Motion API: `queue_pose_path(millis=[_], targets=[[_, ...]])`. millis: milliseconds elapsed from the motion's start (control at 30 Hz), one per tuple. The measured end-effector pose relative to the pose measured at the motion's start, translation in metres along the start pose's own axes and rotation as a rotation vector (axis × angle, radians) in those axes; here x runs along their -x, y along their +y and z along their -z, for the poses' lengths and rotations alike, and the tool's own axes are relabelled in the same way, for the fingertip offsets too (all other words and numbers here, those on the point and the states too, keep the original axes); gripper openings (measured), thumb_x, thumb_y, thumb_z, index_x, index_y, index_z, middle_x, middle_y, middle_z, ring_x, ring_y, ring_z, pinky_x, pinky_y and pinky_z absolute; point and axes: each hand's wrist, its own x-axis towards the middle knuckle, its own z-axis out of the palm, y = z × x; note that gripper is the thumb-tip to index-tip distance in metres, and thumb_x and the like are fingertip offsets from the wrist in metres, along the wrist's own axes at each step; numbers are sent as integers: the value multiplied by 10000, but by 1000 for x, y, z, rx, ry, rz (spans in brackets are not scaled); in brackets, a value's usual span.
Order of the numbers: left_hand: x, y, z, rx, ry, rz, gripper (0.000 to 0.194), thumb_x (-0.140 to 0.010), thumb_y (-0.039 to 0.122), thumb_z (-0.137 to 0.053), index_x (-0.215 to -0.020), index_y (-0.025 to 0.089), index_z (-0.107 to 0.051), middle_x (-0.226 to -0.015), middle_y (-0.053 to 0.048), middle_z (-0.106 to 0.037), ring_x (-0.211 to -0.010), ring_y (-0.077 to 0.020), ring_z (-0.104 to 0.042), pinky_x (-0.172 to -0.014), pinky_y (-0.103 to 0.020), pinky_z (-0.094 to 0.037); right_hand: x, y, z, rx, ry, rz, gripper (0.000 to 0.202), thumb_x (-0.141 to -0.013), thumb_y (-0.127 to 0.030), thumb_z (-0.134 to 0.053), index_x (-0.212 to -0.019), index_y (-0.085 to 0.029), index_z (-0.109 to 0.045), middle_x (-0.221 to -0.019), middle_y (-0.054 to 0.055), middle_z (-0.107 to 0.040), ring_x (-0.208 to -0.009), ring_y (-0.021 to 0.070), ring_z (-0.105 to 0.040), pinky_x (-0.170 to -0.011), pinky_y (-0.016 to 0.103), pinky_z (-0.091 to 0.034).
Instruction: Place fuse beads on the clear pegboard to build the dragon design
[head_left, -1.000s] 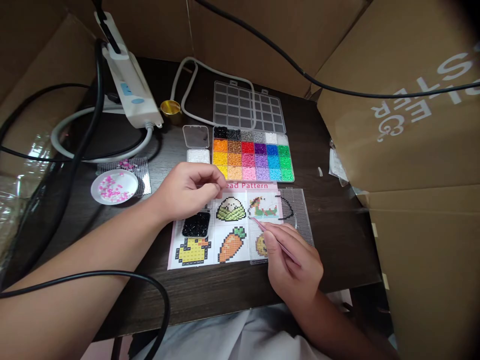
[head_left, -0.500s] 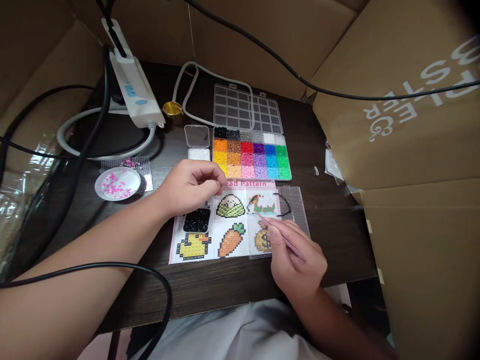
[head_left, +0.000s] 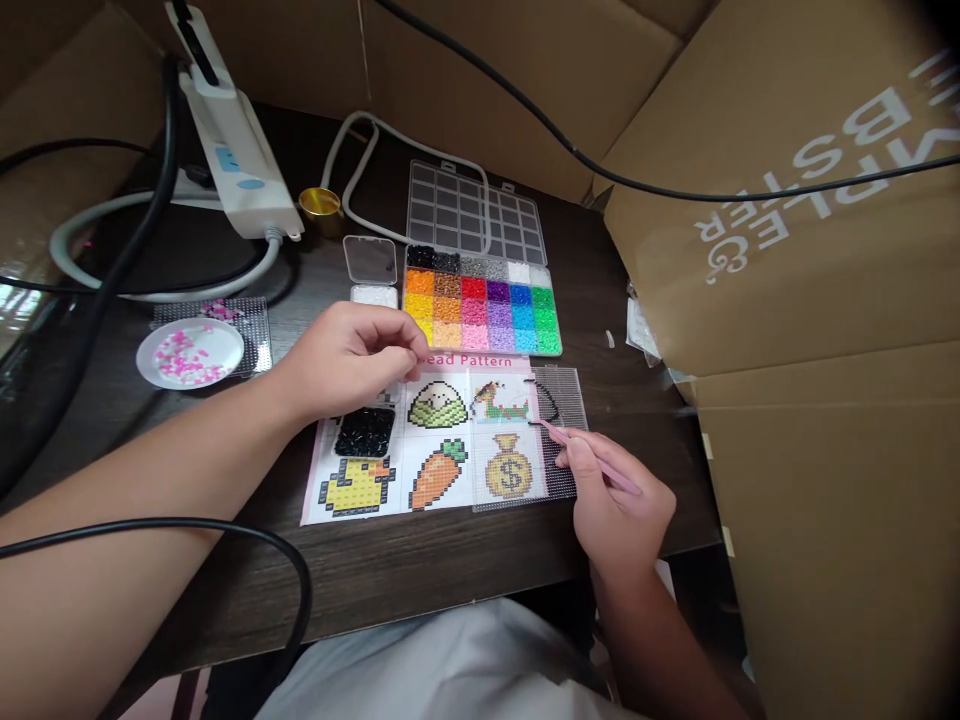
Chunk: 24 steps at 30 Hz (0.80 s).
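Pink tweezers (head_left: 600, 465) are gripped in my right hand (head_left: 622, 500), with their tip low over a clear pegboard (head_left: 566, 385). A small dark spot, likely a black bead, shows at the tip. A curved line of black beads (head_left: 553, 400) sits on the pegboard, which partly covers a printed bead pattern sheet (head_left: 439, 500). My left hand (head_left: 360, 350) is closed, thumb against curled fingers, above the sheet's top edge; anything inside is hidden. Just below it, a small box of black beads (head_left: 365, 432) rests on the sheet.
Behind the sheet, a sorted bead case (head_left: 484, 310) lies with its lid open. A small box of white beads (head_left: 373, 297), a gold cup (head_left: 322, 208), a white dish (head_left: 217, 365) with pink beads and a power strip (head_left: 244, 170) stand left. Cables cross overhead; cardboard walls surround the table.
The tweezers in my right hand have moved right across the pegboard, away from the dragon-like picture. My left hand keeps its closed pose. The whole view has shifted slightly.
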Motion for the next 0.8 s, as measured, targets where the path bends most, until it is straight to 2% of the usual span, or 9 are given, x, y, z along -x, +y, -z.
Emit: queue_pose_path(millis=[167, 500, 800], targets=[[0, 3, 0, -3, 10, 13, 93, -665, 246, -606, -678, 198, -684, -622, -12, -679, -565, -137, -585, -544, -253, -454, -1, 2, 0, -16, -12, -40, 145, -912, -249, -690, -952, -210, -824, -924, 67, -812, -739, 179, -762, -672, 284, -635], [-1, 2, 0, -18, 27, -9, 87, -666, 253, -610, -675, 207, -683, -633, -17, -688, -603, -154, -623, -587, -263, -480, -2, 7, -1, -81, -41, 8, 168, -904, -172, -688, -959, -258, -821, -956, 30, -808, -797, 158, -763, -709, 261, -635], [-1, 0, 0, -47, 25, 0, 105, -667, 281, -615, -688, 206, -686, -645, -24, -685, -594, -159, -599, -569, -275, -459, -1, 6, 1, -71, -43, 21, 182, -905, -174, -680, -967, -274, -818, -966, 20, -811, -797, 171, -768, -690, 279, -634]])
